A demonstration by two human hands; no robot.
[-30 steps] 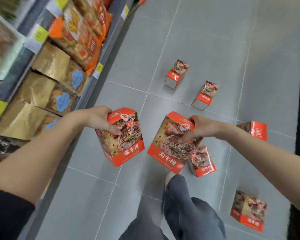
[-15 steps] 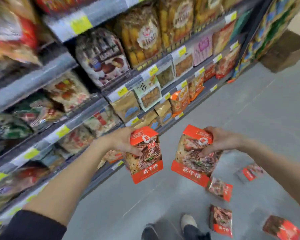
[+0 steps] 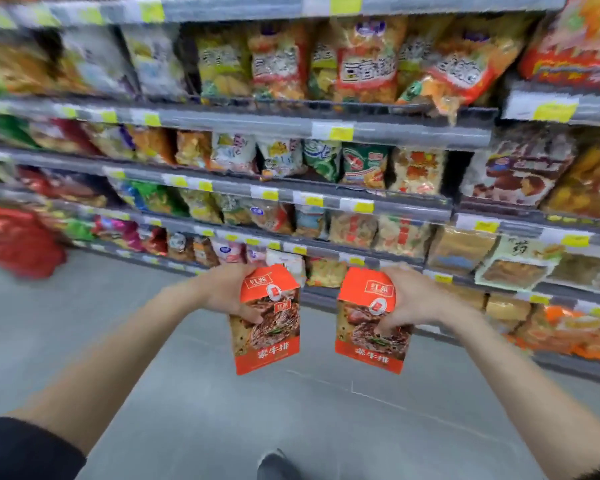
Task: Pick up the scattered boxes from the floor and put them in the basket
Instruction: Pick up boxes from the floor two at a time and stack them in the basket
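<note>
We hold two orange boxes upright above the grey floor [image 3: 187, 410] of a shop aisle, one in each of our hands. Our left hand [image 3: 227, 294] is closed around the upper part of the left box [image 3: 269, 327], fingers wrapped across its front. Our right hand [image 3: 407, 299] grips the right box [image 3: 366, 330] the same way. Both boxes hang side by side, apart, before blurred shelves [image 3: 326, 129] of snack bags. A shoe tip [image 3: 274, 462] shows below.
</note>
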